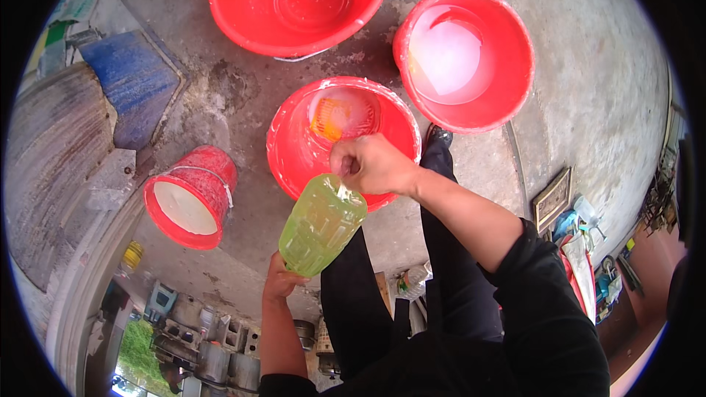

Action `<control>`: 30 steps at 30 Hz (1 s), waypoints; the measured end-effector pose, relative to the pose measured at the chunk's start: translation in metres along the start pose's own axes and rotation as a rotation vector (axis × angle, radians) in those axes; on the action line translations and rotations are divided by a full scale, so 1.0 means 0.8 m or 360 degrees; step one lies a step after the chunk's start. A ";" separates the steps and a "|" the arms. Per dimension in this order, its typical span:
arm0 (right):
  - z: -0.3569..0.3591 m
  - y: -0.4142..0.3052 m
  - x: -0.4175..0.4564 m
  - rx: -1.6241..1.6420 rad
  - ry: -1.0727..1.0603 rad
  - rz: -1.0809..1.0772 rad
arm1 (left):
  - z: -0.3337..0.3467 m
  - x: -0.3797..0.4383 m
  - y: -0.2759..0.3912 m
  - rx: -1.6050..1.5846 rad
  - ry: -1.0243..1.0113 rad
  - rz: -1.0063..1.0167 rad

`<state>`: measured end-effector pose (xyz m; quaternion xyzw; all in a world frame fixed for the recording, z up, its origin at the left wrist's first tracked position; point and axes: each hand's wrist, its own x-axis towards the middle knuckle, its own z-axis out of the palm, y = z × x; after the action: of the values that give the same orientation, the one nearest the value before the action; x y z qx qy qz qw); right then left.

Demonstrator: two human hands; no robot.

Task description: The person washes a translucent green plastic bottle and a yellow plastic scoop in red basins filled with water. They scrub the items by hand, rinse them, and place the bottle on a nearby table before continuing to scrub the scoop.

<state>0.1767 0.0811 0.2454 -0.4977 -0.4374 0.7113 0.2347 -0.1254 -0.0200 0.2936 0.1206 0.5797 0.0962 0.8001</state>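
Note:
A translucent green plastic container (322,226) is tilted over the near side of a red plastic bucket (287,171). My left hand (284,278) supports its lower end. The curled fingers of my right hand (375,165) close at its upper end, by a whitish patch; exactly what they pinch there is hidden. Inside the bucket, past my right hand, an orange ribbed plastic piece (329,118) sits in whitish liquid. White residue marks this bucket's rim.
A large red basin (242,16) stands at the far side. Beside it is a red bucket (513,60) with milky liquid. At left, a smaller red pail (220,168) with off-white contents appears tipped. My legs (353,286) stand close by; a picture frame (552,198) lies right.

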 end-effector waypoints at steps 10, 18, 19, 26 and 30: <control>-0.005 -0.006 0.010 -0.0087 -0.0291 0.0012 | 0.000 0.001 0.003 -0.0010 -0.0014 0.0055; 0.001 -0.008 0.004 0.0066 -0.0299 -0.0009 | 0.002 -0.002 0.003 -0.0018 0.0022 0.0074; -0.003 -0.005 0.005 0.0130 -0.0293 0.0027 | 0.003 -0.001 0.003 -0.0024 0.0007 0.0081; 0.000 0.001 0.005 -0.0247 -0.0190 -0.0128 | 0.010 0.004 0.008 -0.0015 -0.0014 0.0085; -0.003 -0.007 0.001 -0.0040 -0.0311 -0.0009 | 0.009 0.002 0.008 -0.0007 0.0027 0.0067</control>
<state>0.1782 0.0858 0.2498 -0.4276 -0.4687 0.7501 0.1868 -0.1181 -0.0138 0.2961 0.1302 0.5835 0.1151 0.7933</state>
